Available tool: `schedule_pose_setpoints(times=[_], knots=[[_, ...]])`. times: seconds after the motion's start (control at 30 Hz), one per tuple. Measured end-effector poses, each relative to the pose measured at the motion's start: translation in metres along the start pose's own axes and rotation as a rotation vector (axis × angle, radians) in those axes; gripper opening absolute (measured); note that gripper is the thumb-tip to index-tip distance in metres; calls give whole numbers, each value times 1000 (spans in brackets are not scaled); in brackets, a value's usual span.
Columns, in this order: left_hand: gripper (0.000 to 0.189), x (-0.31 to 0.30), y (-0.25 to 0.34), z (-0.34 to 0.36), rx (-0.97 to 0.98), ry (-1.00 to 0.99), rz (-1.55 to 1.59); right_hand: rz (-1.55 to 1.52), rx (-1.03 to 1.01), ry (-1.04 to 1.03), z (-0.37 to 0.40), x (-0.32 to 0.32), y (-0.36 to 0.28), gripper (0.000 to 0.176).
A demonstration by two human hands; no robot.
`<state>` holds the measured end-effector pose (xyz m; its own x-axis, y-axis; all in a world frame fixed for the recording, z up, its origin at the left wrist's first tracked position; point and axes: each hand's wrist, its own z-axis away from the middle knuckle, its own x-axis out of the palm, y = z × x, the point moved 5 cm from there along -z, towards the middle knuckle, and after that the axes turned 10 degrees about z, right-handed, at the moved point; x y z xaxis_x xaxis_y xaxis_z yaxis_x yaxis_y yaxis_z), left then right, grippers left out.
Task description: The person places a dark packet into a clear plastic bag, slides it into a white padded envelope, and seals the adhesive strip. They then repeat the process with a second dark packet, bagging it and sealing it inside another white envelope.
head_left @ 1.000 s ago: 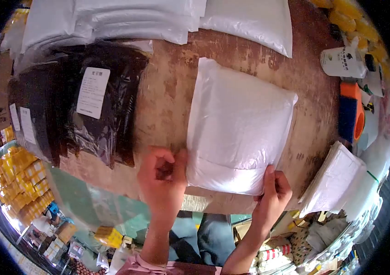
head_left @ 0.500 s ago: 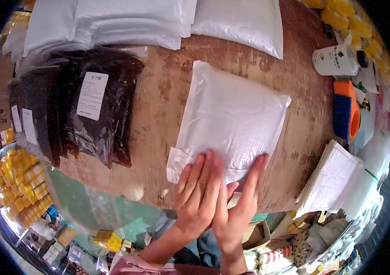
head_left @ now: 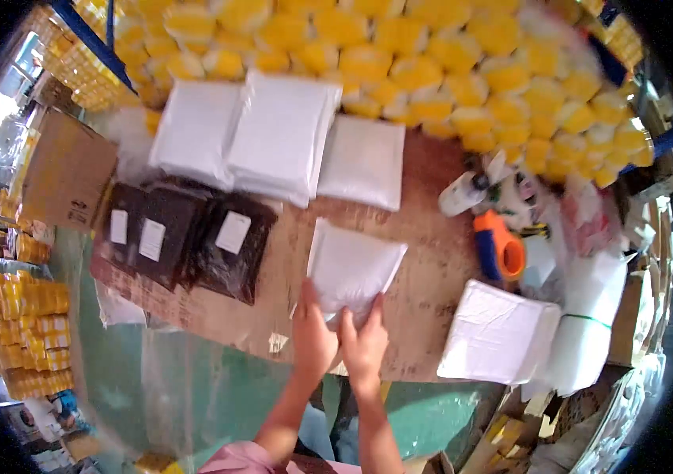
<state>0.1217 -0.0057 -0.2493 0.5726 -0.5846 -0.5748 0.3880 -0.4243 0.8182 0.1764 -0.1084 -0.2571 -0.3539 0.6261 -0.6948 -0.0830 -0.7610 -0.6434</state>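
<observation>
A filled white mailer bag (head_left: 354, 265) lies at the near middle of the wooden table. My left hand (head_left: 315, 332) is at its lower left corner, with the fingers against its left edge. At the lower right edge, my right hand (head_left: 365, 341) has its fingers on the bag. Both hands appear to grip the bag's near end. Behind it lie more white bags (head_left: 285, 134), some stacked. Dark bags with white labels (head_left: 229, 245) lie to the left.
An orange and blue tape dispenser (head_left: 501, 246) and a white bottle (head_left: 461, 195) stand on the right. Nearer is a stack of flat white mailers (head_left: 498, 332) beside a plastic roll (head_left: 589, 324). Yellow packs (head_left: 399, 59) are piled behind the table. A cardboard box (head_left: 66, 170) is at far left.
The view has tilted up and widened. My hands have moved apart, from lying flat on the bag's near end to its two lower sides.
</observation>
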Motion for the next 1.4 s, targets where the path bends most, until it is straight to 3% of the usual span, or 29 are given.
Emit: schedule_pose_setpoints(times=[0.07, 0.13, 0.23, 0.27, 0.33, 0.37, 0.43, 0.47, 0.53, 0.57, 0.63, 0.67, 0.73, 0.77, 0.83, 0.87, 0.9, 0.93, 1.0, 1.03, 1.13, 1.17, 1.2, 1.27, 1.33, 1.37, 1.4], knots=[[74, -2, -16, -7, -58, 0, -25, 76, -273, 282, 2, -8, 5, 60], [67, -13, -22, -17, -218, -85, 25, 52, -75, 197, 7, -10, 22, 64], [57, -17, -40, -30, -179, -93, 61, -195, 96, 13, -3, -15, 25, 66], [56, -9, -58, -33, -240, -163, 81, -320, 141, 35, -19, 10, 48, 65], [54, 4, -84, -39, -364, -313, 122, -63, 220, -61, -12, -19, 21, 57], [51, -14, -50, -36, -412, -375, 131, -246, 223, -187, -18, -19, 20, 54], [47, -27, -25, -27, -458, -304, 590, -592, 234, -440, -26, -16, 28, 49], [45, -30, -19, -17, -490, -269, 825, -573, 267, -445, -20, -28, 24, 47], [40, -50, 0, -2, -328, -348, 885, -531, 342, -447, -2, -58, 6, 44], [41, -57, 3, 2, -160, -396, 757, -380, 444, -436, 2, -61, 17, 38], [49, -66, 5, 12, 262, -438, 347, -599, 458, -485, 33, -80, 20, 33], [53, -68, 15, 14, 89, -593, 560, -710, 467, -505, 50, -88, 26, 31], [62, -74, 34, 21, -369, -787, 948, -622, 575, -456, 73, -93, 64, 27], [63, -83, 49, 18, 10, -871, 717, -607, 639, -494, 88, -95, 83, 25], [66, -98, 76, 25, 429, -907, 280, -605, 775, -629, 113, -98, 111, 22], [67, -102, 85, 33, 459, -939, 239, -644, 973, -530, 131, -111, 85, 24], [69, -105, 94, 42, 491, -971, 199, -639, 1020, -564, 141, -121, 76, 26], [58, -107, 103, 39, 612, -959, 592, -618, 1032, -623, 149, -131, 69, 27], [42, -109, 110, 43, 419, -1046, 966, -578, 1036, -716, 157, -147, 54, 31], [31, -113, 118, 38, 430, -1003, 961, -567, 1032, -745, 156, -153, 47, 32], [23, -93, 107, 26, -32, -932, 924, -532, 987, -804, 147, -165, 22, 38], [17, -85, 111, 10, -127, -784, 789, -519, 959, -821, 137, -167, 12, 39], [17, -76, 118, -9, -131, -748, 706, -491, 927, -826, 126, -170, 5, 41], [20, -61, 124, -40, -365, -777, 699, -427, 838, -832, 95, -172, -9, 45], [23, -15, 85, -68, -17, -473, 401, -313, 660, -804, 52, -179, -24, 48], [28, -35, 109, -93, -712, -827, 591, -318, 298, -707, 29, -163, -4, 59], [29, -19, 92, -90, -806, -777, 680, -300, -47, -561, 8, -159, -27, 70]])
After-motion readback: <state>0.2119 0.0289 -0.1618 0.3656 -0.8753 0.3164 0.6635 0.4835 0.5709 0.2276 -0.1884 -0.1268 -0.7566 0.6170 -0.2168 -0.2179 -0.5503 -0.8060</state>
